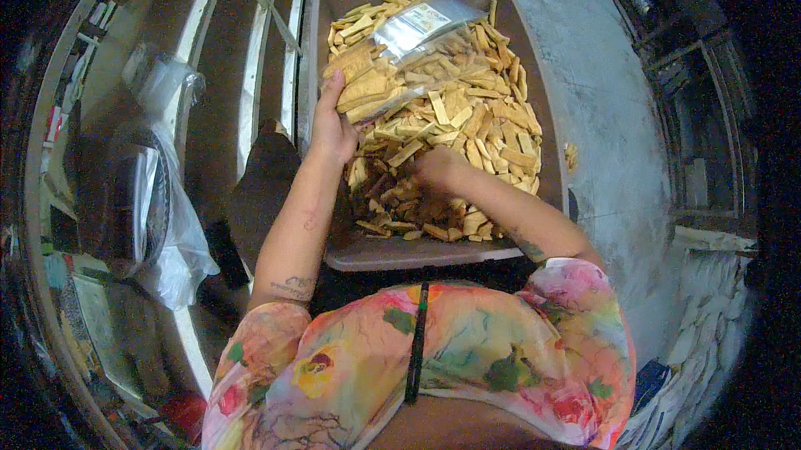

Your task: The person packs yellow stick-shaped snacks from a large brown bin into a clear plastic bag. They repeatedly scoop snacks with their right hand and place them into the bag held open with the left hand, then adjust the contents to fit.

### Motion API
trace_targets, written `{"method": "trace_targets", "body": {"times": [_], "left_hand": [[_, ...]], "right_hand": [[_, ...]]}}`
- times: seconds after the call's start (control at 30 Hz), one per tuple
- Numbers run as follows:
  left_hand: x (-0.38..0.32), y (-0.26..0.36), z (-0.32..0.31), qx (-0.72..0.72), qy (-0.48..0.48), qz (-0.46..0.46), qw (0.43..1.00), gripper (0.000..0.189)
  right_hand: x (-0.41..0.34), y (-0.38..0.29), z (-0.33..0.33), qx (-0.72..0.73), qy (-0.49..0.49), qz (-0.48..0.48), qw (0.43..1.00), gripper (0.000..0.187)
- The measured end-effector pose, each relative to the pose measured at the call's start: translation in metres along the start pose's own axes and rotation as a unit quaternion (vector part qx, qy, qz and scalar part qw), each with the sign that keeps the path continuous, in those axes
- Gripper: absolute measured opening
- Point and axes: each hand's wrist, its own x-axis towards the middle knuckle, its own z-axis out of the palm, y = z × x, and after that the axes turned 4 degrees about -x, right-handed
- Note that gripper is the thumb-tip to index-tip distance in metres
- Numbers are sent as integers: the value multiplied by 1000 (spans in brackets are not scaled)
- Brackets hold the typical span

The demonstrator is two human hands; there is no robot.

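A large brown plastic bin [432, 257] stands before me, heaped with short split wooden sticks [500, 131]. My left hand [335, 118] grips the near-left end of a clear plastic bag [432, 43], thumb on top. Wood pieces [369, 87] show at that end of the bag, under the film as far as I can see. A printed label [422, 18] sits on the bag's far, flatter part, which rests on the heap. My right hand [438, 168] reaches into the shaded near part of the heap. It is blurred, and its fingers are hidden among the sticks.
Slatted metal framing [250, 74] runs along the bin's left side. Clear plastic wrapping [181, 231] hangs over it. On the right lies a grey concrete floor [601, 137], with a few wood bits [570, 156] beside the bin. White sacks [701, 325] are stacked at lower right.
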Motion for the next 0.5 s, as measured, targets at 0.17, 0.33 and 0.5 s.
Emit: {"method": "trace_targets", "body": {"times": [0.17,0.33,0.5], "left_hand": [[-4,2,4,21,20,3,1000,52],[-2,2,6,28,2,-33,999,54],[-7,2,11,58,-38,-104,992,60]], "right_hand": [[-34,27,-85,563,175,209,780,33],[-50,12,-165,500,325,237,767,36],[-30,-20,-191,158,121,154,968,43]]}}
